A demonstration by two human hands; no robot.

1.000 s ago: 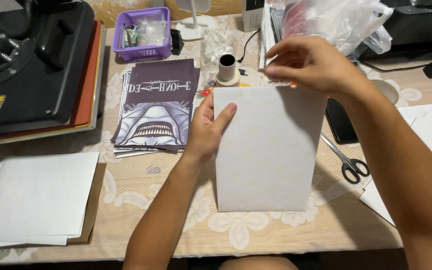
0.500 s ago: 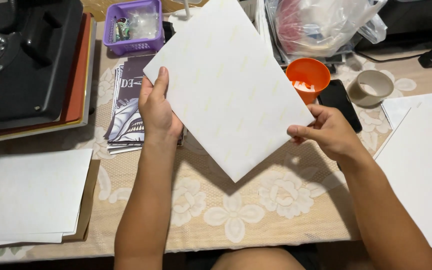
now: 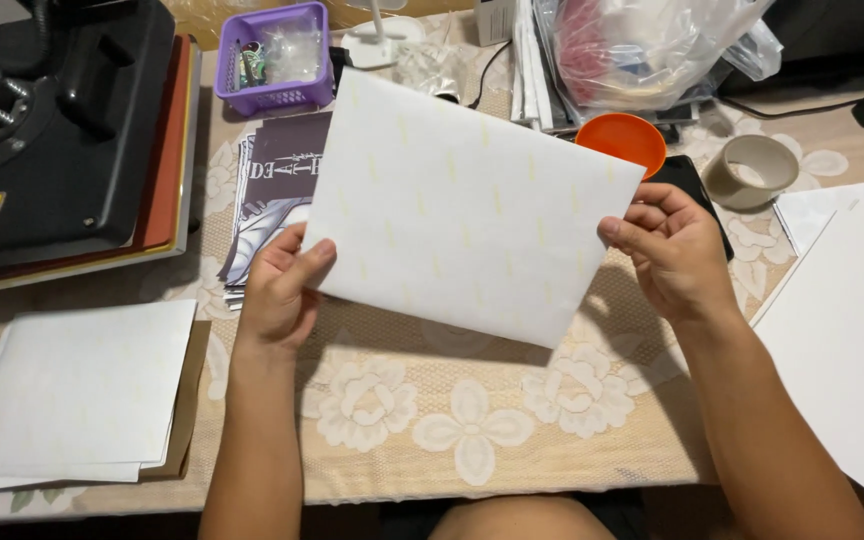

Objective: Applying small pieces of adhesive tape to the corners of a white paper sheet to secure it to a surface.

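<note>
I hold a white sheet of paper [image 3: 462, 205] with faint yellow marks above the table, tilted slightly. My left hand [image 3: 280, 290] grips its lower left corner with the thumb on top. My right hand [image 3: 670, 250] pinches its right edge. Under the sheet's left side lies a stack of dark printed pictures [image 3: 267, 190] on the lace tablecloth [image 3: 452, 420].
A black heat press [image 3: 52, 130] stands at the far left. A pile of white sheets [image 3: 72, 395] lies front left, more white sheets [image 3: 847, 320] at right. Behind are a purple basket [image 3: 272, 60], an orange cup [image 3: 622, 140], a tape roll [image 3: 750, 170], a plastic bag [image 3: 652, 50].
The sheet has been turned from upright to lying wide between my hands. My right hand moved from its top edge to its right edge, my left to the lower left corner.
</note>
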